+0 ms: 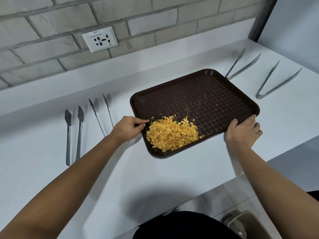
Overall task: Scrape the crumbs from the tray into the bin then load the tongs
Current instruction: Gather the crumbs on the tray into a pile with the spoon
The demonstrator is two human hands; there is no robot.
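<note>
A dark brown tray (207, 94) lies on the white counter, turned at an angle. A heap of yellow crumbs (170, 133) fills its near left corner, with fine specks scattered over the rest. My left hand (128, 127) grips the tray's left rim, thumb over the edge beside the heap. My right hand (242, 131) grips the near right corner. Two pairs of tongs (74, 133) (101, 114) lie to the left of the tray. Two more pairs of tongs (241, 66) (276, 83) lie to its right.
A metal bin (248, 225) stands on the floor below the counter's front edge, at the bottom right. A brick wall with a power socket (100, 41) runs behind the counter (51, 178). A grey panel closes the right end.
</note>
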